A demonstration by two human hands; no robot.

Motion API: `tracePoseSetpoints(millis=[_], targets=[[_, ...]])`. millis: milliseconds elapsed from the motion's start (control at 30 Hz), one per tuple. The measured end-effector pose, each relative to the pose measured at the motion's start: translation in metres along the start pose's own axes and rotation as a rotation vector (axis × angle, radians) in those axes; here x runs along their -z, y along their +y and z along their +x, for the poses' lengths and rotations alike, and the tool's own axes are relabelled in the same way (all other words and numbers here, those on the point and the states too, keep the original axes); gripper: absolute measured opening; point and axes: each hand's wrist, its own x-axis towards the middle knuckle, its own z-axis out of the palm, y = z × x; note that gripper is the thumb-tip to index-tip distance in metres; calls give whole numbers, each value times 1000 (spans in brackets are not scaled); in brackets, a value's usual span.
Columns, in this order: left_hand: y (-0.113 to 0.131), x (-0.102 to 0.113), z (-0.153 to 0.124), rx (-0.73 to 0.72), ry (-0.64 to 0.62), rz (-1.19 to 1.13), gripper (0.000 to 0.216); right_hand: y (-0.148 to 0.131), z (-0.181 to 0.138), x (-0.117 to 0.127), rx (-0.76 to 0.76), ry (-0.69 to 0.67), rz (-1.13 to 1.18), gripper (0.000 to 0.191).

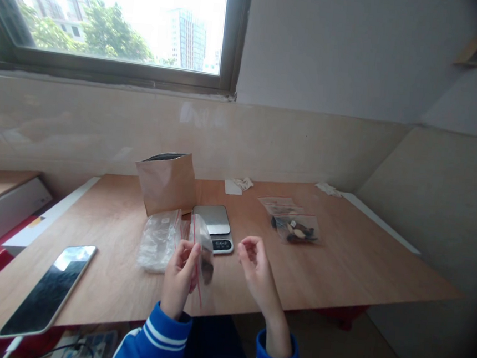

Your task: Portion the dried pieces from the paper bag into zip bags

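A clear zip bag [207, 257] with a red seal line and dark brown pieces at its bottom hangs from my left hand [181, 271]. The thumb and fingers pinch it near the seal. My right hand [258, 267] is raised to the right of the bag, apart from it. Its fingers are loosely curled with a gap to the thumb, and nothing shows in them. Behind the held bag lies a kitchen scale [212, 220], partly covered by it. A stack of clear zip bags [158, 244] rests left of the scale.
A brown paper pouch [166, 185] stands open at the back. Filled zip bags [298, 229] with dark pieces lie at the right. A phone [51, 291] with a cable lies at the left front. Crumpled tissue [244, 184] sits by the wall, below the window.
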Motion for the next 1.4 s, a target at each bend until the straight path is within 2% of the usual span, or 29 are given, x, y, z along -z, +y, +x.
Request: tracePoseSetpoints(millis=[67,133,200,267,367,567,667,867,1033,1267,1400], targets=[[5,-6,-2,-13,36,4,34,-8,-5,-6,-20,-248,29,24],[6,-10,-4,-17,28,-8,34,-15,-10,-15,-31,-429,67,24],[5,-13,-4,3,15,-41,35,-18,-13,-23,-43,-512,88,24],[2,-13,-4,30,6,-70,37,-18,-15,-29,-49,-527,74,24],[-3,-13,-3,49,-34,-75,37,-13,-14,-30,-37,-500,41,25],[-4,-15,-2,-21,-121,9,32,-8,-13,-26,-32,-418,49,21],[-1,-16,-1,-39,-129,30,32,-7,-13,-27,-27,-394,78,20],[3,-15,-1,-49,-138,22,33,-5,-10,-30,-9,-433,88,23],[2,-12,-3,-80,-121,100,30,-7,-9,-32,24,-398,75,23],[1,-19,-4,-90,-70,159,32,0,-8,-43,27,-177,-37,23],[2,-9,2,-122,78,154,31,9,1,-33,37,151,17,30]])
